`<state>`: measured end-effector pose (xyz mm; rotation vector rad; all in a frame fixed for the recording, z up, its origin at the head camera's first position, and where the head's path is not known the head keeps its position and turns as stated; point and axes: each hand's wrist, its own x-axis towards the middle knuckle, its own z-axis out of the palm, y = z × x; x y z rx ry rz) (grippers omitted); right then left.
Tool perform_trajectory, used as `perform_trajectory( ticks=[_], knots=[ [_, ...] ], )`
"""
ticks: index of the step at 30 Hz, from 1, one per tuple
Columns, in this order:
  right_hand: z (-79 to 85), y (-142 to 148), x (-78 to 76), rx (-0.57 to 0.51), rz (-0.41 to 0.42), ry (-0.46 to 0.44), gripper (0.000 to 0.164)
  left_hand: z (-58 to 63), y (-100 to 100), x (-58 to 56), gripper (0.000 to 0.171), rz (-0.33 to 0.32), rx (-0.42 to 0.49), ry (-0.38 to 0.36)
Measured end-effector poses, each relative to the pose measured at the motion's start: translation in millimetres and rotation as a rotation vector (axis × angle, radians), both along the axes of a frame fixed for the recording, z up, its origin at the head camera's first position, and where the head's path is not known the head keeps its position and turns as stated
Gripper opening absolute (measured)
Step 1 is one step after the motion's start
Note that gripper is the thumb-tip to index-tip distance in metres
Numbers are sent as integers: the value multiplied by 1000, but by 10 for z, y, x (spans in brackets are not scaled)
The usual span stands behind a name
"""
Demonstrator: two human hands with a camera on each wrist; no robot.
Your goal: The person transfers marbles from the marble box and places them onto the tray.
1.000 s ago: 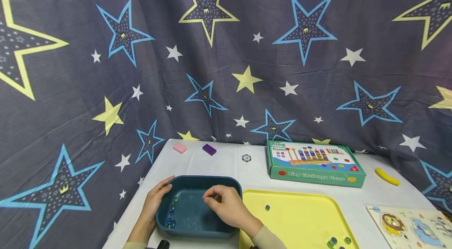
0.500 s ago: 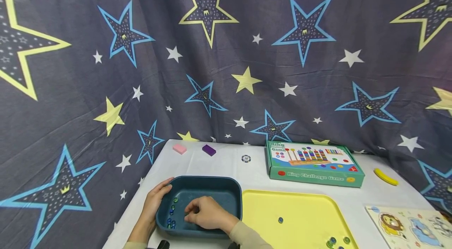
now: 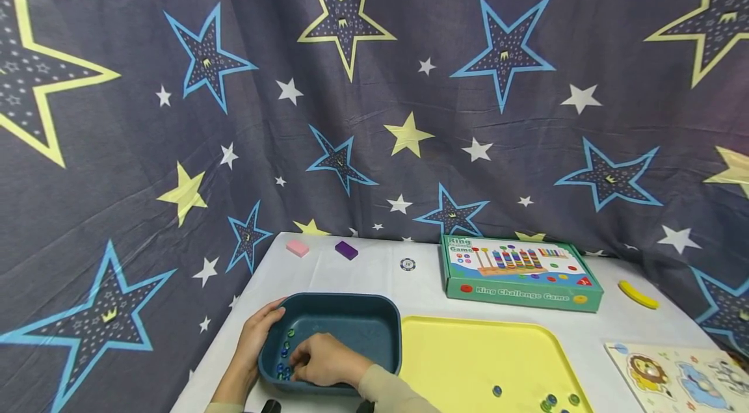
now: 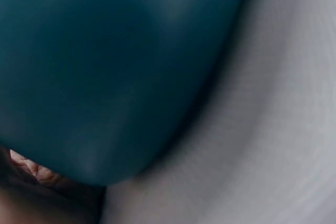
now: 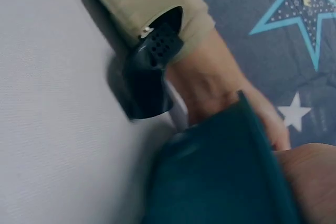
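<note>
A dark teal bin (image 3: 345,306) stands on the table, its side wall (image 4: 105,66) filling much of the left wrist view. My left hand (image 3: 256,335) grips its left rim, thumb over the edge. Several blue and green glass marbles (image 3: 287,345) lie along the bin's left inner side. My right hand (image 3: 324,361) is inside the bin, bent fingers pointing down at the marbles in the front left corner. Its fingertips are partly hidden, and I cannot tell whether they pinch a marble. On the yellow tray (image 3: 462,341) to the right, a lone blue marble (image 3: 497,391) sits apart from several others (image 3: 552,399).
Behind the tray is a green Ring Challenge Game box (image 3: 523,273). A pink block (image 3: 297,248), a purple block (image 3: 346,250) and a poker chip (image 3: 407,264) lie at the back. Rightward are a yellow curved piece (image 3: 638,294) and an animal puzzle board (image 3: 673,374).
My right hand has moved left and down inside the bin, toward the front left marbles. The lone blue marble has rolled right and nearer across the yellow tray. My left hand stays put.
</note>
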<state>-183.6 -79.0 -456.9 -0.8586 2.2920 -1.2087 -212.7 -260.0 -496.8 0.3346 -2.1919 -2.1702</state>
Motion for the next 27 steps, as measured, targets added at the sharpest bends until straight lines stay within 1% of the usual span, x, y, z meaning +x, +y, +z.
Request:
perform_trajectory(
  ticks=[4,9,13,22,27],
  knots=[
    [-38,-20,-15,0,-10,9,9,-5,5,-6,41,5,-7,11],
    [-74,-35,-24,7,27,12,9,-21,0,-3,41,12,-30,19],
    [-96,-40,-27,25,43,1,8,-22,5,6,41,12,-32,21],
    [-105,-39,-20,19,3,-64,12,-16,10,-4,44,5,-17,2],
    [-98,-37,-19,24,-9,-59,15,-11,11,-6,43,9,-11,3]
  ],
)
